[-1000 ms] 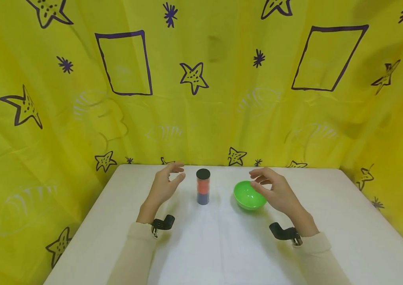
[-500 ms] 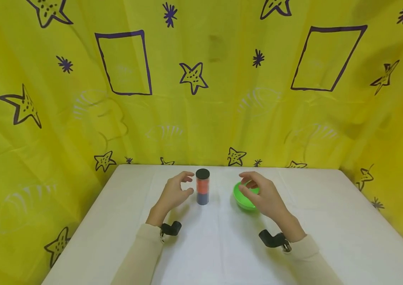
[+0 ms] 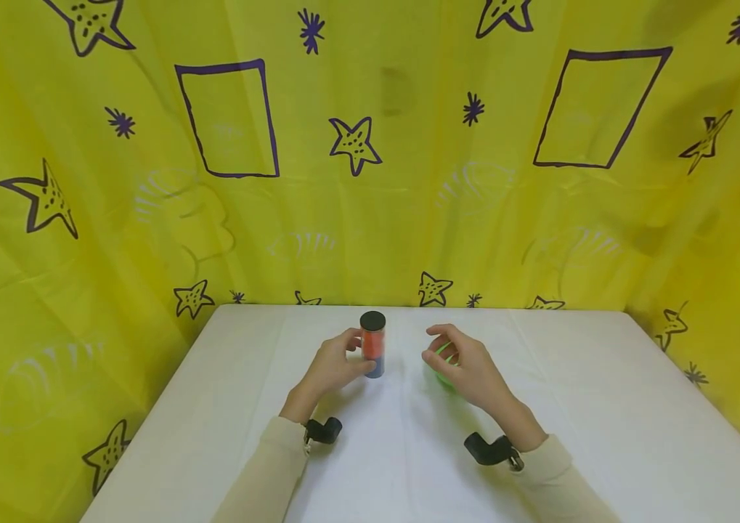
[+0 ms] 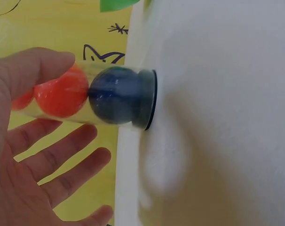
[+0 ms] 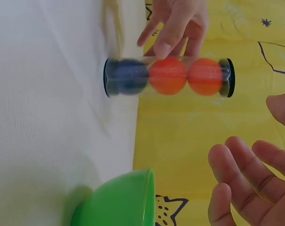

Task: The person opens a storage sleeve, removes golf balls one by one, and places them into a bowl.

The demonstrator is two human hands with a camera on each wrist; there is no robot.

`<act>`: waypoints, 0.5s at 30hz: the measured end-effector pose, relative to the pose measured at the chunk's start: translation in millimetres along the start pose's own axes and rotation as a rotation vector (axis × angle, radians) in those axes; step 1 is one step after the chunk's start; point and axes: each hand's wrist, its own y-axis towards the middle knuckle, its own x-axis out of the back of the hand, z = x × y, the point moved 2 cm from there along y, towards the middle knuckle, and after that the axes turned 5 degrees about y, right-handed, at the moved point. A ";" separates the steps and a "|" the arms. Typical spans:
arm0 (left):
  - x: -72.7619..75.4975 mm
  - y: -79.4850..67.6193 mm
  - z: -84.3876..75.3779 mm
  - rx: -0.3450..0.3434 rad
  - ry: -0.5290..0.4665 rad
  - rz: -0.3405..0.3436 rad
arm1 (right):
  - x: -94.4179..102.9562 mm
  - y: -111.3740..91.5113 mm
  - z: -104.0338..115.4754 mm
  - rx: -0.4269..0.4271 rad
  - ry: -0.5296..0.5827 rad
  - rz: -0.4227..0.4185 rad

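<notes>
A clear tube (image 3: pixel 373 344) with black caps stands upright on the white table. In the right wrist view it holds two orange-red balls (image 5: pixel 168 76) above a dark blue ball (image 5: pixel 131 76). My left hand (image 3: pixel 335 365) is at the tube's left side, thumb in front and fingers behind. In the left wrist view, those fingers (image 4: pixel 69 186) are spread, not curled round it. My right hand (image 3: pixel 468 369) hovers with fingers apart and nothing between them. It hides most of a green bowl (image 5: pixel 116 202) in the head view; the right wrist view shows the bowl beside it.
The white table (image 3: pixel 402 465) reaches back to a yellow curtain (image 3: pixel 370 218) printed with stars and frames, which also hangs on both sides. Each wrist carries a black camera mount (image 3: pixel 325 430).
My left hand has moved right, from beside the tube to touching distance around it. My right hand has moved left across the bowl, covering more of it. Tube and bowl stay put.
</notes>
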 end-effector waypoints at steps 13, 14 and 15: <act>-15.5 1.8 0.9 -0.045 -0.005 -0.005 | -6.5 -2.0 4.2 -0.095 0.029 0.029; -16.0 1.8 0.2 -0.054 -0.003 -0.006 | -7.1 -2.1 3.6 -0.092 0.036 0.034; -16.5 1.8 -0.3 -0.065 -0.004 -0.007 | -7.7 -2.1 3.3 -0.091 0.044 0.037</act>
